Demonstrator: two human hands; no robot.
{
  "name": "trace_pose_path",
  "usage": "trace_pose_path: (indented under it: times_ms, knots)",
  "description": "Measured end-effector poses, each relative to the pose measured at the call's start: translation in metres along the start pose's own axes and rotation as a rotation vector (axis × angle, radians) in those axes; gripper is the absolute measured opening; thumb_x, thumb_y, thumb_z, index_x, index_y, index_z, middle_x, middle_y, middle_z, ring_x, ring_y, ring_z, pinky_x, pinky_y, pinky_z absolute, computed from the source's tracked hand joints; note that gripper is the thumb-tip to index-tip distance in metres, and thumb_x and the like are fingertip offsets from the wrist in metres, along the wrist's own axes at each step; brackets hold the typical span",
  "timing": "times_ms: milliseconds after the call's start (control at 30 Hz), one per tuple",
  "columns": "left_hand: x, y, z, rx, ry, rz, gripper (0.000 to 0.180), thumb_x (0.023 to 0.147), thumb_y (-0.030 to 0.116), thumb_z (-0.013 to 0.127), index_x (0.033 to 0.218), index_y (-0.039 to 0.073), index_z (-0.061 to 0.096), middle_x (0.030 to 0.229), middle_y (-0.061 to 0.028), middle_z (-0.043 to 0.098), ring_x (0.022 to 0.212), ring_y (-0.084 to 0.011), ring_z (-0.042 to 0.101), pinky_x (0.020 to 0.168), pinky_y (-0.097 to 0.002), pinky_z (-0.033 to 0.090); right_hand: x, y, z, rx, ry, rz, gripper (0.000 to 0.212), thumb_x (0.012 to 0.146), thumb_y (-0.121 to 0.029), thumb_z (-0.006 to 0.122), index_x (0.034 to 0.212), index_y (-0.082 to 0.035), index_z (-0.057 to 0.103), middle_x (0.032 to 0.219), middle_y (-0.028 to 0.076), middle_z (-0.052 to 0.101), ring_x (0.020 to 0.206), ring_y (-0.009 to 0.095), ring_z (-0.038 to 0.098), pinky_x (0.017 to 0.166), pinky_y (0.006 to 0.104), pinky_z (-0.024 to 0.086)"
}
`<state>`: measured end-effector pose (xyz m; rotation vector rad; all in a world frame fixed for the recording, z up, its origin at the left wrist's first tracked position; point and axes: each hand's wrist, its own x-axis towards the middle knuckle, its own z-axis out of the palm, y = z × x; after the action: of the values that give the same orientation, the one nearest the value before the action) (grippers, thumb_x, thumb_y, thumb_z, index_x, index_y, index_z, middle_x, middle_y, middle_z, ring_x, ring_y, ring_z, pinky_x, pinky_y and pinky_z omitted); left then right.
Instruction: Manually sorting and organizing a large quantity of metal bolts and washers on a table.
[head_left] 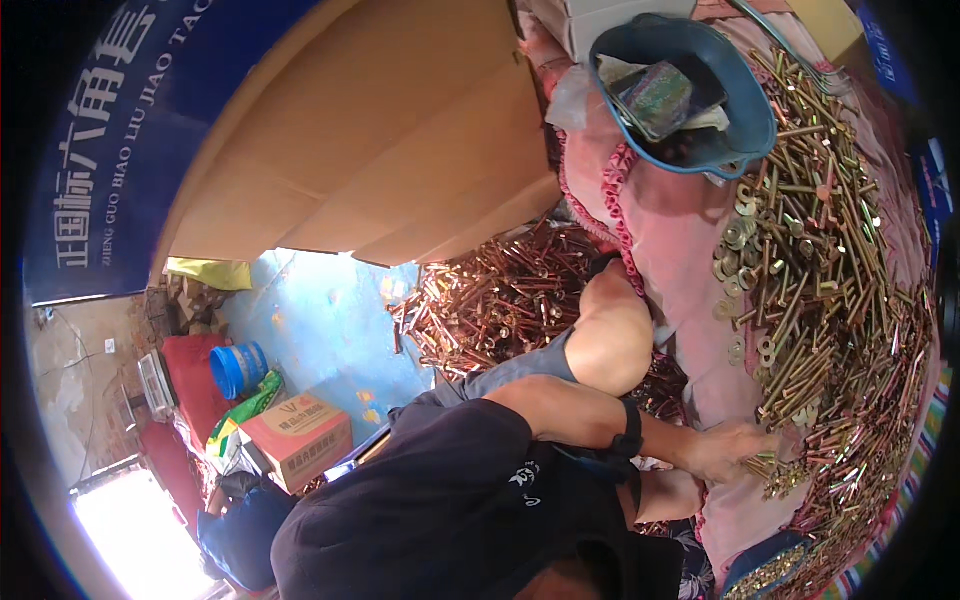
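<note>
My left hand [735,450], on the arm with a black wristband, reaches to the near edge of a heap of brassy bolts [815,270]. Its fingers are partly blurred and close round a small bunch of bolts [770,468] above the pink cloth [690,270]. Washers [738,235] lie along the heap's edge. Below the left forearm, bare skin shows, but I cannot tell whether it is an arm or a knee. My right hand cannot be made out.
A blue plastic basket [745,120] holding a boxy item stands beyond the heap. More bolts [500,295] are piled by my bent knee. A large cardboard sheet [400,120] rises at upper left. A carton [300,440] and blue bucket [238,370] stand farther left.
</note>
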<state>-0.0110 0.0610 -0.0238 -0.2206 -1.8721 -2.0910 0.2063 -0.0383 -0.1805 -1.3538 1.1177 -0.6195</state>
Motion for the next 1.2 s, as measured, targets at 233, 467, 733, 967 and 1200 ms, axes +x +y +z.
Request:
trace_pose_path:
  times_ms: [233,467,733,967,1200]
  knots:
    - [-0.014,0.005,-0.026,-0.099,0.12,-0.003,0.039,0.087,0.003,0.068,0.126,0.006,0.061,0.102,-0.016,0.067,0.084,-0.0309,0.068,0.07,-0.0402,0.053,-0.092,0.036,-0.009,0.06,0.183,0.213,0.038,0.103,-0.037,0.059,0.116,-0.002,0.068,0.113,0.011,0.071,0.101,0.019,0.065,0.09,0.0348,0.051]
    - [-0.011,0.032,-0.032,-0.225,0.018,-0.329,0.024,0.1,0.005,0.066,0.123,0.006,0.062,0.094,-0.0008,0.068,0.086,-0.0081,0.062,0.074,-0.0265,0.053,-0.175,0.056,0.024,0.162,0.417,0.384,0.037,0.103,-0.037,0.059,0.115,-0.002,0.068,0.112,0.01,0.071,0.1,0.018,0.065,0.089,0.0345,0.052]
    - [0.002,0.038,-0.028,-0.518,0.128,-0.426,0.021,0.101,0.006,0.069,0.121,0.002,0.067,0.097,0.0014,0.068,0.082,-0.0055,0.059,0.069,-0.0229,0.051,-0.206,0.049,0.048,0.252,0.591,0.426,0.037,0.104,-0.036,0.059,0.114,-0.002,0.069,0.111,0.01,0.071,0.099,0.017,0.065,0.088,0.0341,0.052]
    - [0.005,0.05,-0.027,-0.384,0.066,-0.432,0.019,0.101,0.005,0.068,0.119,0.001,0.07,0.096,0.0009,0.072,0.078,-0.0027,0.058,0.066,-0.0205,0.049,-0.254,0.055,0.01,0.238,0.806,0.464,0.036,0.104,-0.036,0.059,0.113,-0.002,0.069,0.11,0.009,0.072,0.097,0.017,0.065,0.087,0.0338,0.052]
    - [0.005,0.052,-0.018,-0.246,0.065,-0.437,0.018,0.1,0.009,0.071,0.116,0.001,0.07,0.102,0.001,0.071,0.083,-0.0037,0.059,0.072,-0.0214,0.05,-0.319,-0.018,-0.032,0.435,0.67,0.514,0.037,0.104,-0.034,0.061,0.105,0.002,0.071,0.101,0.008,0.074,0.085,0.016,0.069,0.073,0.0311,0.055]
